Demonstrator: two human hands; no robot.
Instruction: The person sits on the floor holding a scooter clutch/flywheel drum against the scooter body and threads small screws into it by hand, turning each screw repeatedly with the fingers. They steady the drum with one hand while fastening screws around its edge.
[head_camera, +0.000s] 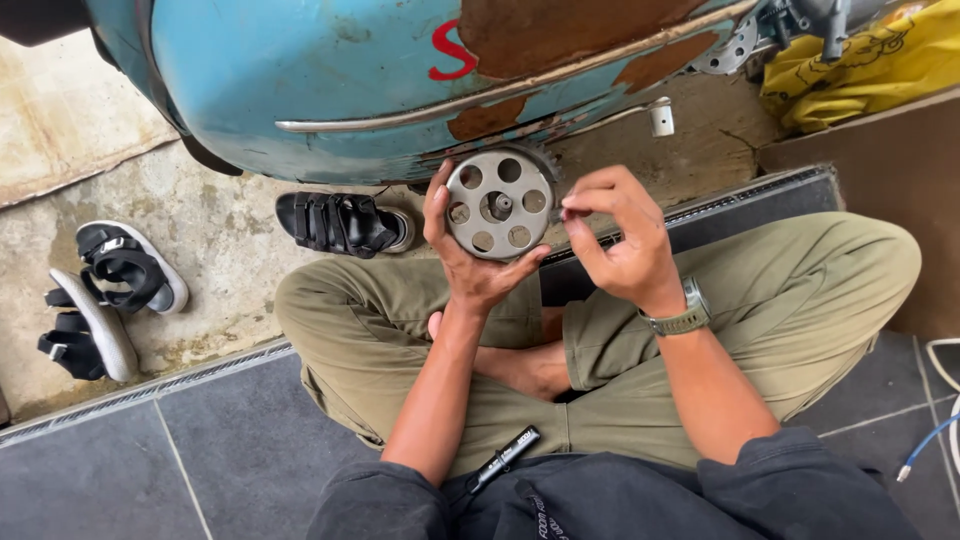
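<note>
Rough concrete and dark grey floor tiles (230, 450) are being shown from above, with a person seated cross-legged in olive trousers (420, 320) beside a rusted blue scooter body (330, 80). A round metal gear wheel (498, 204), pierced by a ring of holes around a central hub, is being held up in front of the knees. It is being cradled by the left hand (465, 250), whose thumb and fingers are curled around its lower and left rim, so that its flat face is being turned toward the camera and its axis is pointing up at the viewer. The right hand (620, 240) is being kept just beside the wheel's right edge, empty as far as can be seen, its fingertips pinched loosely together and not quite touching the rim. Black sandals (345, 222) are lying on the concrete beyond the left knee, and another pair (105, 300) is lying further left.
</note>
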